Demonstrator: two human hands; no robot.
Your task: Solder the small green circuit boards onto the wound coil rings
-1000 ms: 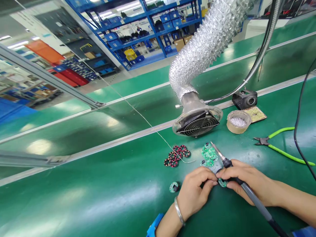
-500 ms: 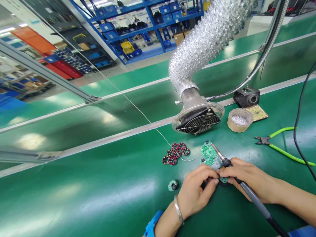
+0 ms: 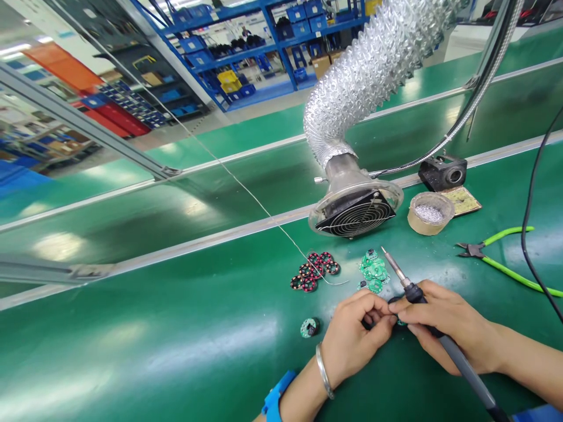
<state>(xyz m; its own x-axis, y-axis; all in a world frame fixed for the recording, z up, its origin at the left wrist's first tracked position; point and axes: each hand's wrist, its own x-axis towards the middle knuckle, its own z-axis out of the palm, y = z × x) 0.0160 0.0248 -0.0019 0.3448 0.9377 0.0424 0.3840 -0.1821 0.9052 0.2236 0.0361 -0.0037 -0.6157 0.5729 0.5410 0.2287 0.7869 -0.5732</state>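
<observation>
My right hand (image 3: 457,328) is closed around a soldering iron (image 3: 453,354), its metal tip pointing up and away from me, clear of the boards. Under its fingertips sits a small round green circuit board (image 3: 400,322) on a dark base, mostly hidden by both hands. My left hand (image 3: 358,331) pinches the near-left edge of that piece with thumb and forefinger. Left of this hand lies a similar board-topped piece (image 3: 309,327). Just beyond my hands are a pile of green circuit boards (image 3: 373,271) and a cluster of red-and-black wound coils (image 3: 310,271).
A thin solder wire (image 3: 264,208) slants down to the coils. Behind stand a fume extractor hood (image 3: 356,214), a tub of metal bits (image 3: 428,223), a sponge (image 3: 461,201) and a black iron holder (image 3: 442,174). Green-handled cutters (image 3: 505,275) and a black cable (image 3: 525,234) lie right.
The iron's tip has shifted slightly right, away from the board pile. My right fingers have moved over the held board, covering more of it. The view has shifted slightly.
</observation>
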